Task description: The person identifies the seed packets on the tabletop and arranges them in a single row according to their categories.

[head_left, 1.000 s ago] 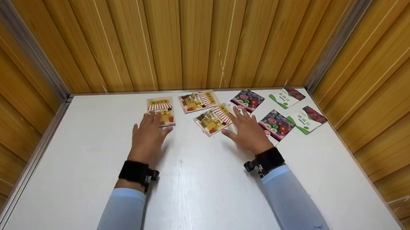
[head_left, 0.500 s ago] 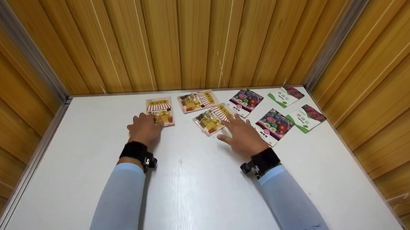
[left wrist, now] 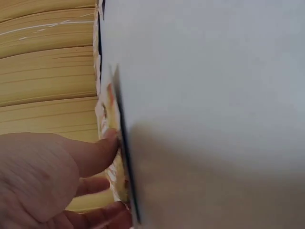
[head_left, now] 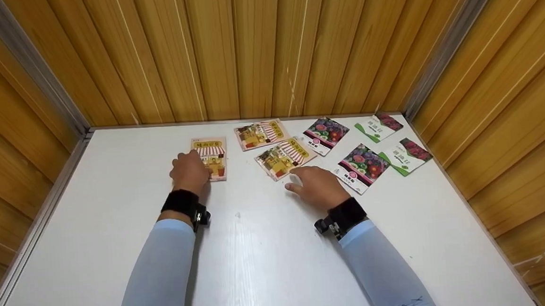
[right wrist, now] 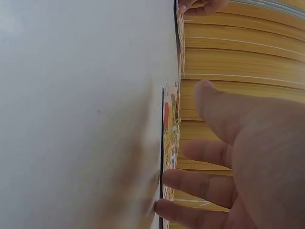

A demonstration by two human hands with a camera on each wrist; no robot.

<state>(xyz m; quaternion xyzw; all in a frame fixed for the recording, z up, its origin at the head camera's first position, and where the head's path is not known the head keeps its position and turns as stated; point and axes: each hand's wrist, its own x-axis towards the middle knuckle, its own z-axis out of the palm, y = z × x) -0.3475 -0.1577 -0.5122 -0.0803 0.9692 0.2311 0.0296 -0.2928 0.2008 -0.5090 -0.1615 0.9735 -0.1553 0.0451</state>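
My left hand (head_left: 189, 171) grips the left side of a flat pink packet (head_left: 216, 159) printed with a red-striped awning. In the left wrist view, the thumb (left wrist: 107, 148) lies against that packet, with fingertips on it further along. My right hand (head_left: 319, 185) hovers by the near edge of another awning-print packet (head_left: 282, 159), its fingers loosely bent and holding nothing. Seen from the right wrist, the fingers (right wrist: 198, 186) are spread beside the packet's edge. A third awning-print packet (head_left: 259, 134) lies behind, at the back of the table.
Two dark flower-print packets (head_left: 330, 131) (head_left: 363, 164) lie right of the middle. Further right are two white-and-green packets (head_left: 382, 126) (head_left: 405, 156). Wood-patterned panels (head_left: 256, 50) enclose the white table (head_left: 260, 267) at the back and sides.
The left hand has curled round the left packet's side and drawn it slightly toward me. The right hand has pulled back from over the middle packet to its near edge.
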